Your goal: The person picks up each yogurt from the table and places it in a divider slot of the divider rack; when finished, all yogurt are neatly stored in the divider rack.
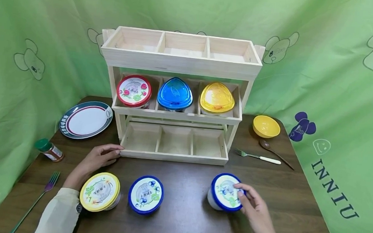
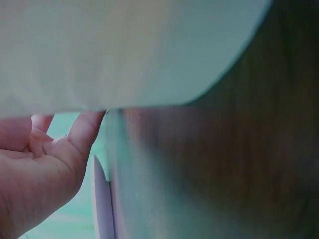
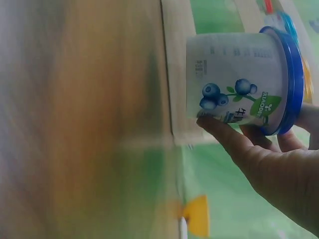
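- Right hand [image 1: 254, 206] grasps the blueberry cup [image 1: 224, 192] on the table [image 1: 181, 222]: fingers over the blue-rimmed lid, thumb [image 3: 219, 130] on the cup wall in the right wrist view.
- Cup sits at front right of the table, upright, well apart from the wooden rack [image 1: 178, 97]. Not clearly lifted; head view cannot settle that.
- Left hand [image 1: 99, 157] lies relaxed on the table, fingers straight and holding nothing, fingertips at the front left corner of the rack's bottom tray.
- Left wrist view is mostly blocked by the sleeve; only palm and fingers [image 2: 82, 134] show.
- Two more cups sit in front: yellow-lid cup [image 1: 99, 192] just beside the left forearm, second blue-lid cup [image 1: 145, 194] next to it.
- Bottom tray [image 1: 175, 141] has three bare compartments; the middle shelf holds three lidded tubs.
- Judged step: securing the grip on the cup. Better to hold the wall than the lid, since the lid could pop off.
- Keep the cup upright and clear of the tray's front lip.
- The left hand at the rack corner could steady the rack.
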Tool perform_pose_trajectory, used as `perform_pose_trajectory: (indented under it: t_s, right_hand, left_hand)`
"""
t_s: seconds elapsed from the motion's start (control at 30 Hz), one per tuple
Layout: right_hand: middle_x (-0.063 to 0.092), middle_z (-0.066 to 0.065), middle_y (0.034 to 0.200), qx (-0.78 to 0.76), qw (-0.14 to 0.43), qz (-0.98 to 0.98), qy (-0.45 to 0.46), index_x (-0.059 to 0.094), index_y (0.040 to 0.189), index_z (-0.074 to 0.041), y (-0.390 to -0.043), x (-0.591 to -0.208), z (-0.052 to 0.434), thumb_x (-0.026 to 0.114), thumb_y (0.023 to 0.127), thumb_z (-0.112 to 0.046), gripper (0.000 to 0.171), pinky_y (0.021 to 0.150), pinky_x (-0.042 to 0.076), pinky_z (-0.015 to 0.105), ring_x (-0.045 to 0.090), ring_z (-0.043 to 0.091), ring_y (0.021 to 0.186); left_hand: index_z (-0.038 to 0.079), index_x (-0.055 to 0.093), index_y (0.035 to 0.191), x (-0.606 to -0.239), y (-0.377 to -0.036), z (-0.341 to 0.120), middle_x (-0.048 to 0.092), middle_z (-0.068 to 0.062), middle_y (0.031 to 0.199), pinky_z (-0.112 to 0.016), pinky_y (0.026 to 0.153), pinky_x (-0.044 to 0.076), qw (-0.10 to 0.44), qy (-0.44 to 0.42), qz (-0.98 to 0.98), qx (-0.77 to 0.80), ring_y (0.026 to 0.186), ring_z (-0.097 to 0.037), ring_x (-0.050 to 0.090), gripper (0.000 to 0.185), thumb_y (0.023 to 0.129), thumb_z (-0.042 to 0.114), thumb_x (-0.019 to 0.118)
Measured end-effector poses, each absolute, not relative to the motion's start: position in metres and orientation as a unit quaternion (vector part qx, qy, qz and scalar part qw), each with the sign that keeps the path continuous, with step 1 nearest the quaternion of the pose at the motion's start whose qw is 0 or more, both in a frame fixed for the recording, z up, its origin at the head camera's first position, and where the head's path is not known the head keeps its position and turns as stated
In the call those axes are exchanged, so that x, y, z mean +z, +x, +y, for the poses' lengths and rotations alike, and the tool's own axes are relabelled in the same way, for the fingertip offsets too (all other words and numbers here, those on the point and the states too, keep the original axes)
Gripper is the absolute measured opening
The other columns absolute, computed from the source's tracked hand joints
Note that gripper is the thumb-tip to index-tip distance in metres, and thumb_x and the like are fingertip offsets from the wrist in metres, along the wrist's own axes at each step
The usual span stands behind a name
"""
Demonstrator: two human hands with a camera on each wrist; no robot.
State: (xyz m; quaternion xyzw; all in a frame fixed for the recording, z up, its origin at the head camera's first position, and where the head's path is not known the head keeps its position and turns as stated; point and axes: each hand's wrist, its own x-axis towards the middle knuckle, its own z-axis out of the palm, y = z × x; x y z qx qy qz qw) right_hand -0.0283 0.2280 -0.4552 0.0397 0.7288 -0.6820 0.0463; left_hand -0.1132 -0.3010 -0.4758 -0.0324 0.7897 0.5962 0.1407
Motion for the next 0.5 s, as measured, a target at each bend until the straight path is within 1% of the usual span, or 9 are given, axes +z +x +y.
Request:
perform_pose_trajectory:
  t_s: [0.13,0.2,0.33,0.5]
  right_hand:
    - [0.069,-0.003,0.13,-0.714,0.007,0.699,0.04,0.065,0.139,0.0,-0.038,-0.446,0.247,0.059,0.113,-0.01,0.028,0.084,0.064,0.026,0.068,0.012,0.104]
    - [0.068,-0.003,0.131,-0.727,-0.016,0.685,0.035,0.065,0.138,0.0,-0.045,-0.441,0.252,0.059,0.113,-0.009,0.027,0.086,0.064,0.026,0.069,0.012,0.107]
    - [0.067,0.0,0.13,-0.726,-0.049,0.685,0.029,0.065,0.137,0.003,-0.057,-0.429,0.253,0.058,0.113,-0.009,0.027,0.084,0.064,0.025,0.069,0.012,0.108]
    - [0.063,0.002,0.134,-0.71,-0.044,0.702,0.027,0.063,0.139,0.002,-0.067,-0.417,0.246,0.058,0.114,-0.016,0.031,0.085,0.064,0.025,0.068,0.012,0.109]
  left_hand:
    - [-0.006,0.06,0.147,-0.475,-0.114,-0.301,0.055,-0.024,0.152,-0.041,0.108,0.056,0.139,-0.033,0.79,0.596,0.133,-0.025,0.062,0.046,0.114,0.026,0.062]
    - [-0.006,0.06,0.147,-0.475,-0.113,-0.302,0.055,-0.024,0.152,-0.04,0.108,0.056,0.137,-0.034,0.791,0.595,0.133,-0.024,0.063,0.046,0.114,0.025,0.061]
    - [-0.007,0.059,0.148,-0.476,-0.113,-0.302,0.054,-0.024,0.154,-0.04,0.108,0.057,0.138,-0.036,0.79,0.596,0.133,-0.023,0.062,0.047,0.114,0.025,0.061]
    - [-0.006,0.06,0.148,-0.478,-0.113,-0.301,0.054,-0.024,0.153,-0.041,0.108,0.056,0.14,-0.033,0.789,0.597,0.132,-0.023,0.062,0.046,0.114,0.025,0.062]
